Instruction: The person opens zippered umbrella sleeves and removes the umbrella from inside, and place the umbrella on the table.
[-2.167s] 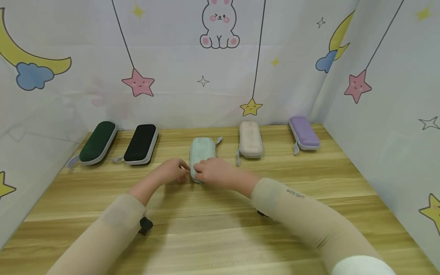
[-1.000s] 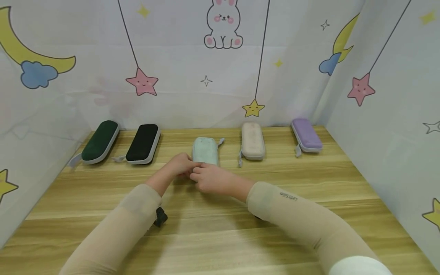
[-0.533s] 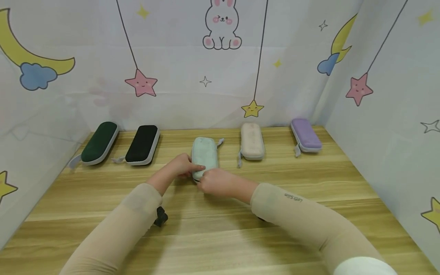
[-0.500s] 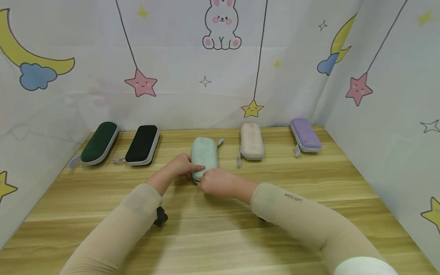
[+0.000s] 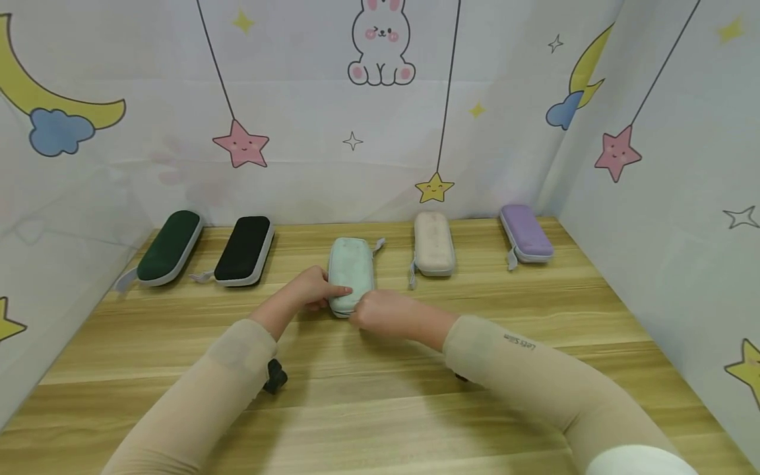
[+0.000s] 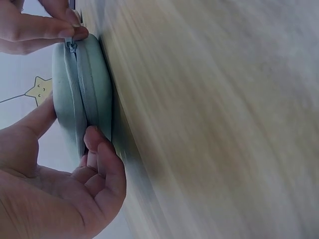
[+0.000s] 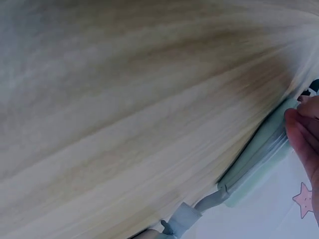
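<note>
A mint green zip case lies flat on the table, its short end towards me. My left hand grips its left side near that end, thumb on the lid and fingers against the zipped edge. At the near right corner, my right hand pinches the zip pull, mostly hidden in the head view. The left wrist view shows the zip slider under the right fingertips, and the seam parted between it and the left fingers. A grey strap hangs off the case's far end in the right wrist view.
Along the back stand other zip cases: dark green and black on the left, beige and purple on the right. A printed white curtain encloses the wooden table at back and sides.
My left hand has come in and taken hold of the case. My right hand has moved off the lid to the near edge, then rightward along it with the zip pull.
</note>
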`<action>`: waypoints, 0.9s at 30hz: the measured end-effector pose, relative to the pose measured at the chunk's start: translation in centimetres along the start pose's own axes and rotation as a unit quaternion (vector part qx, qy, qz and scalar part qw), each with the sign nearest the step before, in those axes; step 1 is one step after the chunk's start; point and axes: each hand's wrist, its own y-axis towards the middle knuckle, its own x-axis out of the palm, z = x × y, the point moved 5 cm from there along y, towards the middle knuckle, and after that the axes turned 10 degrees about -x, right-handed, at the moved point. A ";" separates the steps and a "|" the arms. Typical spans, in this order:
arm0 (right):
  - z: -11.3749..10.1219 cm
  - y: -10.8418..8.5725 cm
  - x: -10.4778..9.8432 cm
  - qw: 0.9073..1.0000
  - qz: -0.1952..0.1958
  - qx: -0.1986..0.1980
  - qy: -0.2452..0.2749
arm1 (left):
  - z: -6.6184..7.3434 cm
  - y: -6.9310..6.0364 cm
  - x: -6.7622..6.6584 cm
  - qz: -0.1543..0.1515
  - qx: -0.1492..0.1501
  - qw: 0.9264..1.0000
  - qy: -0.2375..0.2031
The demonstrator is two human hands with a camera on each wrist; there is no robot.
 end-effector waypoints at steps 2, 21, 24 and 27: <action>0.0 0.0 0.0 1.000 0.001 0.008 -0.003 | 0.0 0.0 0.0 0.000 0.000 1.000 -0.002; -0.1 -0.8 -0.3 0.999 -0.015 0.044 0.017 | -0.8 0.1 -0.3 -0.009 -0.004 1.000 -0.011; 0.2 -1.1 -0.2 0.999 -0.003 0.042 0.029 | -0.9 -0.1 -0.3 -0.010 -0.004 1.000 0.000; 0.7 -1.5 0.0 0.994 0.001 0.069 0.085 | -1.0 -0.3 -0.3 -0.011 -0.003 1.000 0.005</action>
